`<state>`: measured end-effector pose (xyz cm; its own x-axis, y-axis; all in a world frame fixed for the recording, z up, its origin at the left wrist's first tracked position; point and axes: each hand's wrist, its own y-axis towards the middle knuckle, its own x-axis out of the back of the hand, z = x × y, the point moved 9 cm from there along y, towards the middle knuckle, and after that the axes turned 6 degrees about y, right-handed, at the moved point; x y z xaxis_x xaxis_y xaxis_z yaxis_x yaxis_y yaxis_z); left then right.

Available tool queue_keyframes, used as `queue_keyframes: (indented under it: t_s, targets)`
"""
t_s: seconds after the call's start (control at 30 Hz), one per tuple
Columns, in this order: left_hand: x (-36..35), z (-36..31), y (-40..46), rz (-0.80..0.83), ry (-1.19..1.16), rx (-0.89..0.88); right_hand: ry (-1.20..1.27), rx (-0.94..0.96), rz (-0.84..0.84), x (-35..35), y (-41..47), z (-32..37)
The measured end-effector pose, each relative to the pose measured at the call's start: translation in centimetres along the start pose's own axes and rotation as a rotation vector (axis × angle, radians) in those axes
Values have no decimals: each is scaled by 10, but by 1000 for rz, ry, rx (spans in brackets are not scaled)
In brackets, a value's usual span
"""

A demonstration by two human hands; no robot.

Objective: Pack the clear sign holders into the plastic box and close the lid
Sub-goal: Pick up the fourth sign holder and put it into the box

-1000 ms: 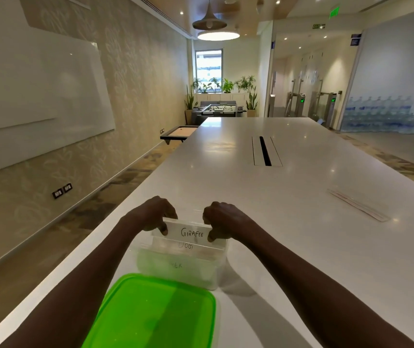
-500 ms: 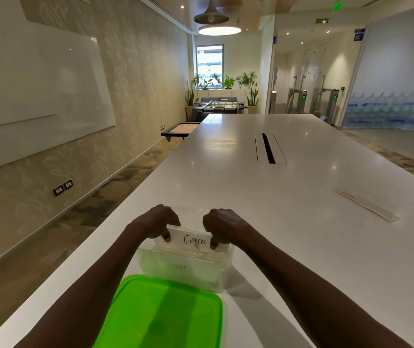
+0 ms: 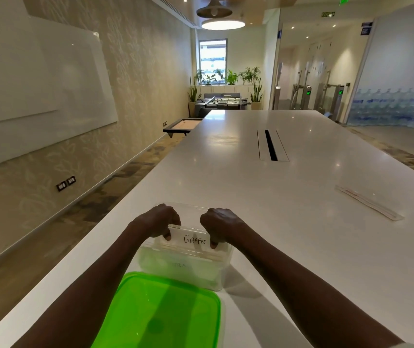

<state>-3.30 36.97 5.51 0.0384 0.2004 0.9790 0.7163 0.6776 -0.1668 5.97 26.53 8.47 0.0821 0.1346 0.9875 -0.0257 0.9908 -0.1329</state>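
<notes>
In the head view, low in the centre of the frame, the left hand (image 3: 157,220) and the right hand (image 3: 220,224) each curl their fingers over the top edge of a clear sign holder (image 3: 192,239) that carries a card handwritten "GIRAFEE". The left hand pinches its left end, the right hand its right end, with thumbs on the near face. The sign holder stands upright in the open plastic box (image 3: 184,268), its lower part inside among other clear holders whose edges show just in front of it. The box rests on the white surface (image 3: 288,222). Its green lid (image 3: 160,312) lies flat on the surface at the bottom of the frame, just in front of the box. At the right, well apart from the box, a long clear strip (image 3: 369,202) lies on the surface. A slot (image 3: 271,145) sits in the surface farther up the frame.
</notes>
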Motion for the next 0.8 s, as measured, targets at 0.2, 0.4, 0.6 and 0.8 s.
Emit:
queue_keyframes:
  t_s: [0.2,0.4,0.6,0.8]
  targets:
    - [9,-5,-3,-39,-28,24,64,8,-71,10,-9,0]
    - [55,-26,-11,-229,-91,0,130,3,-291,52,-30,-11]
    - [103,-79,-22,-538,-190,-136,149,-59,-495,81,-61,-44]
    - [111,-144,-12,-658,-301,-187,163,-161,-572,80,-101,-96]
